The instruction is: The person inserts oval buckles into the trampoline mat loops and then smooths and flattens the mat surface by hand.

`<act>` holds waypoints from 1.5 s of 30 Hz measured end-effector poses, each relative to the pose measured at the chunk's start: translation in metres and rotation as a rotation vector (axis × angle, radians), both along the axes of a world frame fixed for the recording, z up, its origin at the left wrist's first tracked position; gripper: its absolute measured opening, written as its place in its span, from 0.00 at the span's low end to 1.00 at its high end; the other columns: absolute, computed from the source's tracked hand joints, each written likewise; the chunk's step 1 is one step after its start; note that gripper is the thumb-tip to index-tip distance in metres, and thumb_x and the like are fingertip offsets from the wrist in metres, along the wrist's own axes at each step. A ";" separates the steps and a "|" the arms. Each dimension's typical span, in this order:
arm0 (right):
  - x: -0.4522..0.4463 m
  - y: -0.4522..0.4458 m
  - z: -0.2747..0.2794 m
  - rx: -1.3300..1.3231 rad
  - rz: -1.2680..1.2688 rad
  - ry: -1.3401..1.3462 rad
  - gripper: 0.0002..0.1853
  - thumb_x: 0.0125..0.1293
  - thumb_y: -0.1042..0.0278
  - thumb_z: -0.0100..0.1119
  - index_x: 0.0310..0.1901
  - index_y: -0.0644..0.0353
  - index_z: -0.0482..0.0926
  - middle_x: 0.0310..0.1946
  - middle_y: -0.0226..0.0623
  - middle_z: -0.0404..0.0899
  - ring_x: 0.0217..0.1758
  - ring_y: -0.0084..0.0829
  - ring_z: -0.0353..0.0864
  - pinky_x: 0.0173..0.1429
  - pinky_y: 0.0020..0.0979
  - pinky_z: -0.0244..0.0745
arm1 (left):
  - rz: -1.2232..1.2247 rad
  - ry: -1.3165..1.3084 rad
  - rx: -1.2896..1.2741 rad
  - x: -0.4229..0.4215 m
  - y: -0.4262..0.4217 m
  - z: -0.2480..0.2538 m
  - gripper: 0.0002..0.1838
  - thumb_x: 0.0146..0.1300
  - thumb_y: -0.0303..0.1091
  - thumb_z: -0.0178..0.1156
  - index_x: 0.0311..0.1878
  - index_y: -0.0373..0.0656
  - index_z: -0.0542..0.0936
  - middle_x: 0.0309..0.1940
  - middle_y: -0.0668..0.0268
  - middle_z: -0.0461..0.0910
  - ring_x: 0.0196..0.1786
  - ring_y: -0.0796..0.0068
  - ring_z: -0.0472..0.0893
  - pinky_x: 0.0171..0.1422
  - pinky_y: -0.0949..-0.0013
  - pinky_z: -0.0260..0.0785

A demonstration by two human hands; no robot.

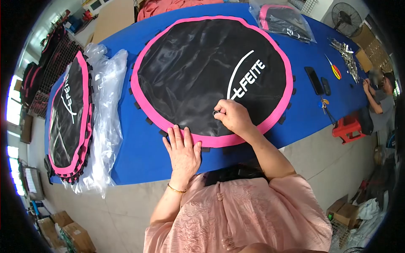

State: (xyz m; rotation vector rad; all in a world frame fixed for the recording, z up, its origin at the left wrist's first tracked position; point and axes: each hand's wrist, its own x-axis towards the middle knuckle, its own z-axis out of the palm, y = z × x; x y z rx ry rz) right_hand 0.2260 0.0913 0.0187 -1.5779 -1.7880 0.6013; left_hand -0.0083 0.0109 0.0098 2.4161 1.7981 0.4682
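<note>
A round black trampoline mat [181,71] with a pink border and white "FEITE" lettering lies flat on the blue-covered table [126,156]. Short black tabs stick out around its rim. My left hand [183,149] rests on the near pink border, palm down, fingers spread and holding nothing. Above the mat's near part, to the right of the left hand, is my right hand [233,116], its fingers closed in a pinch. A small ring-like bit shows at the fingertips; what it belongs to is hidden.
Matching mats [69,122] are stacked at left beside clear plastic bags [107,114]. A bagged mat [287,23] lies far right. Right side holds a phone [313,80], scissors [335,71], keys [324,103] and metal pieces [348,55]. Another person [382,101] sits beyond a red stool [348,128].
</note>
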 end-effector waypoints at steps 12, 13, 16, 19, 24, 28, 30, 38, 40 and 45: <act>-0.035 -0.019 0.014 -0.048 0.224 0.002 0.11 0.60 0.69 0.74 0.41 0.59 0.82 0.34 0.40 0.83 0.37 0.41 0.87 0.43 0.41 0.80 | 0.008 -0.025 0.019 0.001 0.000 0.001 0.33 0.78 0.48 0.56 0.76 0.33 0.70 0.81 0.37 0.59 0.85 0.32 0.53 0.85 0.28 0.44; -0.035 -0.022 0.015 -0.030 0.219 -0.065 0.11 0.60 0.69 0.74 0.41 0.59 0.82 0.34 0.40 0.84 0.37 0.42 0.87 0.42 0.41 0.80 | 0.009 -0.025 0.020 0.001 -0.001 0.002 0.33 0.78 0.48 0.56 0.77 0.33 0.70 0.81 0.37 0.59 0.85 0.32 0.53 0.85 0.28 0.44; -0.019 -0.021 0.016 -0.009 0.225 -0.138 0.11 0.60 0.69 0.74 0.39 0.58 0.81 0.33 0.39 0.84 0.37 0.42 0.87 0.41 0.42 0.79 | 0.006 -0.005 0.010 0.000 0.000 -0.002 0.35 0.80 0.53 0.53 0.78 0.34 0.69 0.82 0.37 0.57 0.86 0.34 0.51 0.85 0.27 0.41; -0.002 -0.021 0.021 -0.075 0.186 -0.163 0.11 0.59 0.69 0.75 0.40 0.58 0.81 0.31 0.38 0.83 0.35 0.42 0.86 0.40 0.42 0.79 | 0.010 -0.007 0.000 0.001 0.000 -0.001 0.35 0.80 0.53 0.53 0.78 0.34 0.69 0.82 0.37 0.57 0.86 0.34 0.51 0.85 0.27 0.42; -0.012 -0.024 0.020 -0.057 0.206 -0.144 0.11 0.60 0.69 0.74 0.40 0.58 0.80 0.31 0.38 0.83 0.35 0.42 0.86 0.40 0.42 0.79 | 0.009 -0.019 -0.011 0.001 0.000 0.000 0.35 0.80 0.52 0.54 0.78 0.33 0.69 0.82 0.37 0.57 0.86 0.34 0.51 0.85 0.26 0.42; -0.038 -0.014 0.016 0.023 0.273 -0.135 0.10 0.60 0.69 0.73 0.39 0.58 0.80 0.32 0.39 0.83 0.36 0.44 0.86 0.40 0.43 0.79 | 0.005 -0.013 -0.012 0.001 0.000 0.000 0.35 0.80 0.52 0.54 0.78 0.33 0.68 0.82 0.36 0.56 0.86 0.34 0.50 0.85 0.26 0.42; -0.052 -0.003 0.019 0.012 0.275 -0.136 0.10 0.60 0.69 0.73 0.39 0.58 0.80 0.33 0.40 0.83 0.37 0.46 0.87 0.41 0.44 0.79 | 0.007 -0.009 -0.006 0.000 0.000 -0.001 0.35 0.80 0.52 0.53 0.78 0.33 0.68 0.82 0.36 0.56 0.87 0.34 0.49 0.85 0.25 0.41; -0.099 0.050 0.018 0.060 0.357 -0.269 0.09 0.62 0.67 0.72 0.41 0.57 0.82 0.38 0.41 0.86 0.43 0.48 0.88 0.50 0.48 0.81 | 0.022 -0.039 -0.017 0.001 0.000 -0.001 0.36 0.80 0.53 0.54 0.77 0.32 0.70 0.82 0.35 0.57 0.87 0.35 0.49 0.85 0.27 0.40; -0.105 0.056 0.019 0.000 0.337 -0.234 0.09 0.64 0.66 0.71 0.42 0.57 0.82 0.41 0.41 0.86 0.46 0.46 0.88 0.52 0.46 0.81 | 0.022 -0.055 -0.020 0.001 0.000 0.000 0.36 0.79 0.53 0.54 0.77 0.32 0.70 0.82 0.35 0.57 0.87 0.35 0.49 0.86 0.27 0.40; -0.099 0.054 0.022 -0.043 0.330 -0.273 0.09 0.63 0.66 0.72 0.41 0.57 0.82 0.41 0.39 0.86 0.47 0.45 0.88 0.52 0.45 0.81 | 0.021 -0.077 -0.024 0.001 0.000 -0.001 0.36 0.79 0.53 0.55 0.76 0.31 0.70 0.81 0.36 0.58 0.87 0.36 0.50 0.86 0.27 0.41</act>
